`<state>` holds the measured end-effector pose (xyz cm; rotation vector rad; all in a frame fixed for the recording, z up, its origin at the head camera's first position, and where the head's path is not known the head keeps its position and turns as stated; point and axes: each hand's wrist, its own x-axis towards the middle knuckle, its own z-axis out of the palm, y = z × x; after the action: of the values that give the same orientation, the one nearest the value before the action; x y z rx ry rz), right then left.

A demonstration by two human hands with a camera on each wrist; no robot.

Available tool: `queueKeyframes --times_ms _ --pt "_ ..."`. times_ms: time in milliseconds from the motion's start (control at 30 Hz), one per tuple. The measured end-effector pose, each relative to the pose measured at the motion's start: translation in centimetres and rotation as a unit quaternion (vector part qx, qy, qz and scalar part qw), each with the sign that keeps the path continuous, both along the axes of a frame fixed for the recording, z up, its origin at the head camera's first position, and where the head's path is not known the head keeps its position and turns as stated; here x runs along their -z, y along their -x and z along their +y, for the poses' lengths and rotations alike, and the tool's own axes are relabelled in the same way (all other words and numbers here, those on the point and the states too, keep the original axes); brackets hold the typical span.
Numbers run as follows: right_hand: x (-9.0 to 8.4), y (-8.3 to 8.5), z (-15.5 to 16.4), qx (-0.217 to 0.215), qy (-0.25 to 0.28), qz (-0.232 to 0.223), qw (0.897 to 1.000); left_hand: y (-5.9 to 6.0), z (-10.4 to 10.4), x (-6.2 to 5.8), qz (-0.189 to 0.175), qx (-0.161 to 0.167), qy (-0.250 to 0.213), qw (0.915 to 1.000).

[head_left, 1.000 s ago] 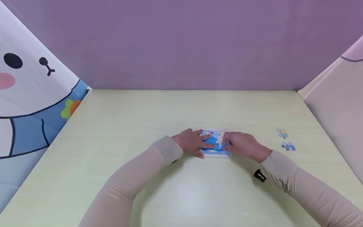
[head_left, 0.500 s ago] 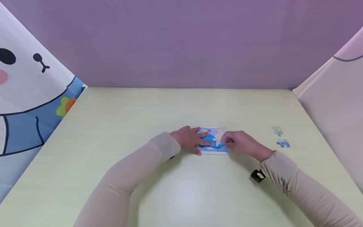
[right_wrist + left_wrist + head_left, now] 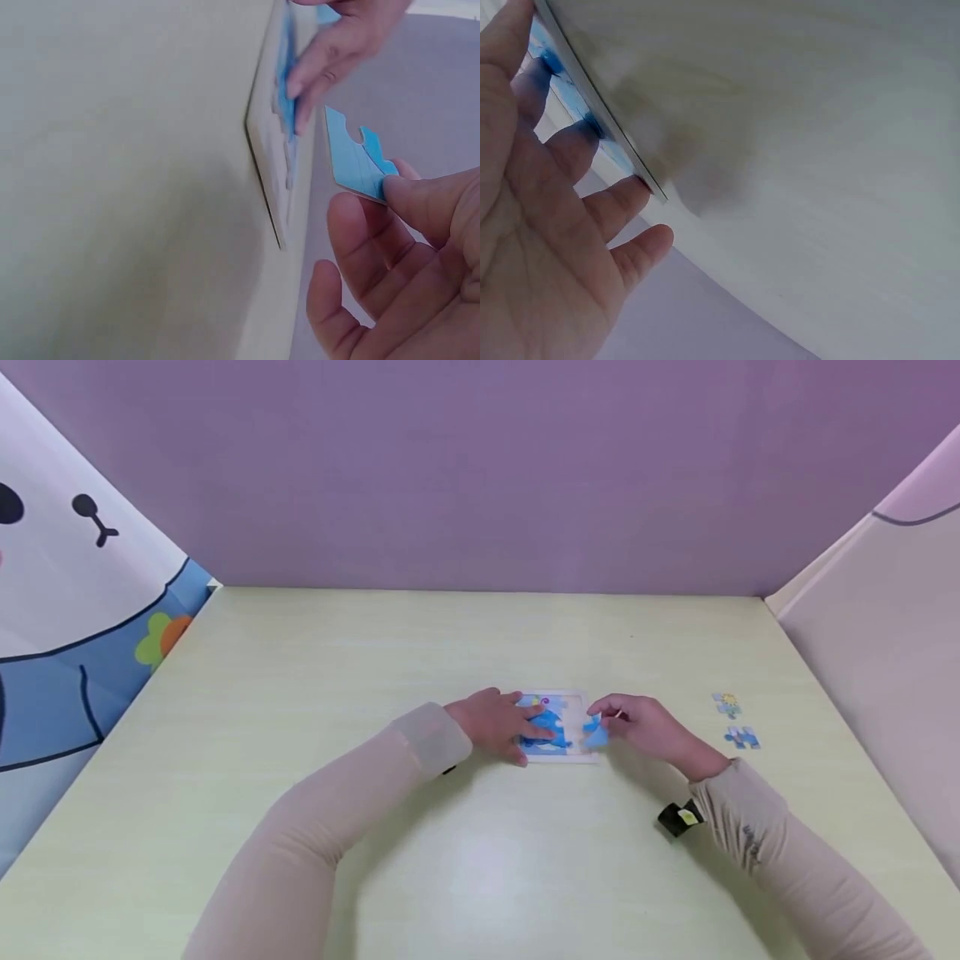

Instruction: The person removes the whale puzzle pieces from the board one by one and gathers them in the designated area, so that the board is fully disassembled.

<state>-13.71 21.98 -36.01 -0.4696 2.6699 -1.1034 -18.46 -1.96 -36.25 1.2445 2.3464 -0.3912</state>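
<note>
A small white-framed puzzle board (image 3: 576,755) with a blue picture lies on the pale green table (image 3: 480,860). My left hand (image 3: 498,725) lies flat on its left part, fingers straight, pressing the blue pieces (image 3: 592,127). My right hand (image 3: 645,722) hovers just right of the board and pinches a blue puzzle piece (image 3: 596,732) between thumb and fingers, lifted off the board. In the right wrist view the blue puzzle piece (image 3: 356,161) hangs clear of the board's edge (image 3: 266,187).
Two loose puzzle pieces (image 3: 726,703) (image 3: 742,737) lie on the table to the right. A purple wall stands at the back, a cartoon-print panel (image 3: 75,610) on the left, a pale panel (image 3: 885,652) on the right.
My right hand has lifted a blue piece off the board's right side and drawn back slightly to the right. The left hand stays pressed on the board.
</note>
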Motion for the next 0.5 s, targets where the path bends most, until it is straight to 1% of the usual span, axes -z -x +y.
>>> queueKeyframes --times_ms 133,233,333,500 --pt "-0.4 0.0 0.7 0.011 -0.007 -0.012 1.0 0.2 -0.3 0.1 -0.017 -0.016 0.001 0.9997" --pt "-0.6 -0.1 1.7 0.011 -0.011 -0.029 0.999 0.2 -0.7 0.2 -0.032 -0.024 -0.001 0.9992" --pt "-1.0 -0.2 3.1 0.011 -0.014 -0.042 0.999 0.2 -0.9 0.1 -0.038 -0.026 -0.011 0.9989" --pt "-1.3 -0.2 5.9 0.0 -0.014 -0.031 0.999 0.2 -1.2 -0.1 -0.036 -0.038 -0.029 0.9982"
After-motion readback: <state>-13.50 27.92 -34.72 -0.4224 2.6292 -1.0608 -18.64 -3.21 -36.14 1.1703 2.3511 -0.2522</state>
